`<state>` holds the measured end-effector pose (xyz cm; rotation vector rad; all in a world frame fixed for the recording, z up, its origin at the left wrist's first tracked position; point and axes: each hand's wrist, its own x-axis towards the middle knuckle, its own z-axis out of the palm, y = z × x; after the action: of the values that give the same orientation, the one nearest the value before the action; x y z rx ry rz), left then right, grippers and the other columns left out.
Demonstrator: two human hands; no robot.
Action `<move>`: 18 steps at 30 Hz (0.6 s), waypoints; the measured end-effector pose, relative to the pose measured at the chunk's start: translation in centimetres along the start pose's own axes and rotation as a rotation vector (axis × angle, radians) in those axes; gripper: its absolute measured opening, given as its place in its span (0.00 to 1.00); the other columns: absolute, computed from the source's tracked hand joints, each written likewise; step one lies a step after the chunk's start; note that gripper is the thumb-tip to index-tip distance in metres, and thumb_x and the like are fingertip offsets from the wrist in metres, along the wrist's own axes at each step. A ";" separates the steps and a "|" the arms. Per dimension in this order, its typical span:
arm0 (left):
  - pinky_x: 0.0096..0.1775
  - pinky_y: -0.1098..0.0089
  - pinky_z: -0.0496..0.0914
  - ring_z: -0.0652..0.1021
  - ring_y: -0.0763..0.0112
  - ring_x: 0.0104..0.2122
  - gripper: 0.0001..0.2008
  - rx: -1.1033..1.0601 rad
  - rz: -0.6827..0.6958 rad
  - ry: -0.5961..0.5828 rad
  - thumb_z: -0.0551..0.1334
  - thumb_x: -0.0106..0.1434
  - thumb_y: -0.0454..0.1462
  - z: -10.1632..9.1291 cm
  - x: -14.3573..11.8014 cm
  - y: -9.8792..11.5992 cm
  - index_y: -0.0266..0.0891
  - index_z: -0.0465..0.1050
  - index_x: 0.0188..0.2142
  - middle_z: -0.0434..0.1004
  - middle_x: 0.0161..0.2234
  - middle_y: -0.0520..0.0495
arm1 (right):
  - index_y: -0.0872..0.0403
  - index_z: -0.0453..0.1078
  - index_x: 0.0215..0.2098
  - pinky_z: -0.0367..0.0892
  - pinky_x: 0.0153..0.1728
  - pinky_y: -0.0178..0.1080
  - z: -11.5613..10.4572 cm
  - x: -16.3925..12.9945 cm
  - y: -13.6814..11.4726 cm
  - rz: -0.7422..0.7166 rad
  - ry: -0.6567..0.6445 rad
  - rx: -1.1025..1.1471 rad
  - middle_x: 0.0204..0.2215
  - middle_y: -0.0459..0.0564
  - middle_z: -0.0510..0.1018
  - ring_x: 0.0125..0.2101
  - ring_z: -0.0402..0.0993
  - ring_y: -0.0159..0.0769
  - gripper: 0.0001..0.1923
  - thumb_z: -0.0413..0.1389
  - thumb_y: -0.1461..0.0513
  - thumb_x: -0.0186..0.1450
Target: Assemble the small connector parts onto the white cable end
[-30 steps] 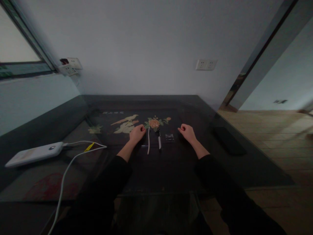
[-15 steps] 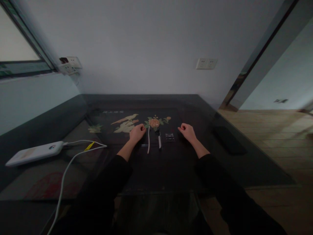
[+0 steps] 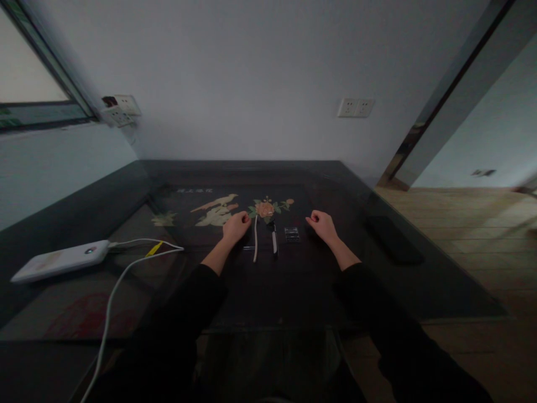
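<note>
Dark glass-topped table (image 3: 293,291) spreads before us; our left hand (image 3: 235,226) and right hand (image 3: 322,225) rest loosely curled, holding nothing, flanking a thin white stick (image 3: 255,245) and a small dark-handled tool (image 3: 274,242), both probably light and stiff, best pinched mid-length.

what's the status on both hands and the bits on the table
Left hand curled beside thin white strip, empty. Right hand curled, empty, right of small clear ridged piece. Black-handled tool between, untouched.

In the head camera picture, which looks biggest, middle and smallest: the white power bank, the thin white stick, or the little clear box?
1. White power bank, though it lies nearer the camera.
2. Thin white stick.
3. Little clear box.
</note>
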<state>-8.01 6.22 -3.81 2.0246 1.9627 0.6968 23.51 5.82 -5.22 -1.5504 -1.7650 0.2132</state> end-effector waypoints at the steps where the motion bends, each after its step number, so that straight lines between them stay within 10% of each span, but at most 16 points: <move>1: 0.27 0.71 0.52 0.69 0.69 0.28 0.11 -0.003 0.003 0.002 0.58 0.62 0.40 0.0 0.0 0.0 0.41 0.60 0.25 0.70 0.26 0.51 | 0.51 0.50 0.19 0.51 0.26 0.36 0.0 0.0 0.0 0.001 0.001 0.001 0.17 0.42 0.62 0.22 0.56 0.32 0.17 0.55 0.60 0.58; 18: 0.27 0.72 0.52 0.69 0.70 0.28 0.11 0.004 0.003 -0.009 0.57 0.61 0.40 -0.1 0.0 0.1 0.40 0.60 0.25 0.69 0.26 0.51 | 0.51 0.51 0.19 0.51 0.26 0.35 0.1 0.1 0.3 -0.019 -0.003 0.004 0.18 0.43 0.62 0.22 0.57 0.32 0.17 0.55 0.59 0.58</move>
<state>-7.98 6.16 -3.70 2.0302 1.9575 0.6839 23.69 6.03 -5.45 -1.5313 -1.7796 0.2096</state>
